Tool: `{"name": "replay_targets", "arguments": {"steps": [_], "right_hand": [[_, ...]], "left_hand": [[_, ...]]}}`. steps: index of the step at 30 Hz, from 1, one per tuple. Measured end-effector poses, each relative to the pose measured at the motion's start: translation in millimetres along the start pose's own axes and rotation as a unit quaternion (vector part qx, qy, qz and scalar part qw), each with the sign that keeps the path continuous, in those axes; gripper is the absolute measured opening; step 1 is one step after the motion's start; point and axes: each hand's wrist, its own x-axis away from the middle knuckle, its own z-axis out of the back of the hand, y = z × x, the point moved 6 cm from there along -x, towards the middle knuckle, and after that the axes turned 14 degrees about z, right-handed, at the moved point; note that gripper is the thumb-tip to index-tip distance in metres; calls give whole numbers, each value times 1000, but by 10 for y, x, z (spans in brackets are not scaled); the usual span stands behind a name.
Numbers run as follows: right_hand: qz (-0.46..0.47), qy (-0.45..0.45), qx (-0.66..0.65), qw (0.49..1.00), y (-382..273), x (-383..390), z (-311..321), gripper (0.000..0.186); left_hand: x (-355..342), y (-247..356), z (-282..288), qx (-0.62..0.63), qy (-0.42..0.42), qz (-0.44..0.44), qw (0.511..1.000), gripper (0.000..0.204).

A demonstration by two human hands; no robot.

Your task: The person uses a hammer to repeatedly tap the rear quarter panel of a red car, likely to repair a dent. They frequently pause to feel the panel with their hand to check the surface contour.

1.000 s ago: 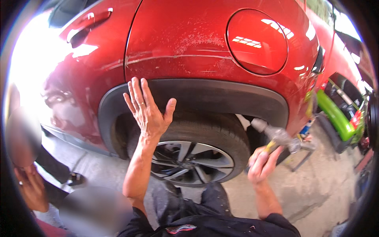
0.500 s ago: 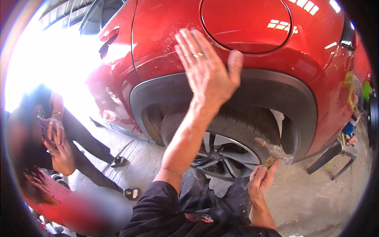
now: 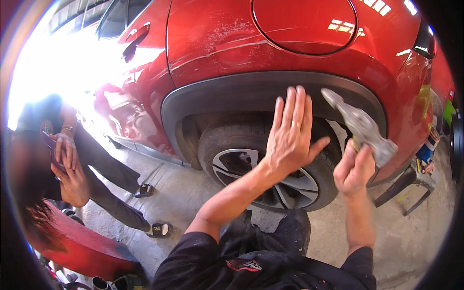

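My left hand point(image 3: 291, 133) is open in front of the dark plastic wheel-arch trim point(image 3: 212, 94) of a red car, fingers stretched upward and a ring on one of them. Just right of it, my right hand point(image 3: 354, 168) grips a hammer by its handle. The grey metal head of the hammer point(image 3: 363, 126) is raised, tilted, and slightly blurred. Above the arch, the red body panel point(image 3: 290, 65) carries white scuffs and scratches left of and below the round fuel flap point(image 3: 304, 24). Below my left hand is the rear wheel point(image 3: 232, 162).
At the left a person point(image 3: 72, 164) holds up both hands around a dark object, perhaps a phone. A long red curved part point(image 3: 92, 241) lies at lower left. A dark stool point(image 3: 418, 181) with small items stands on the concrete floor point(image 3: 159, 193) at right.
My left hand has come down off the scuffed panel to the wheel arch, uncovering the scratches. My right hand has lifted the hammer from beside the wheel up to arch height.
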Motion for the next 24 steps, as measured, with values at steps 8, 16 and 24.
{"name": "replay_targets", "arguments": {"steps": [8,16,24], "right_hand": [[93,-48,-43,994,239,-691,-188,67],[49,-131,8,990,150,-710,-452,51],[87,-136,57,985,50,-784,-505,49]], "left_hand": [[2745,-627,-705,109,-286,173,936,63],[4234,-1623,-360,-106,-404,330,847,66],[4224,-1646,-335,-100,-371,342,858,62]]}}
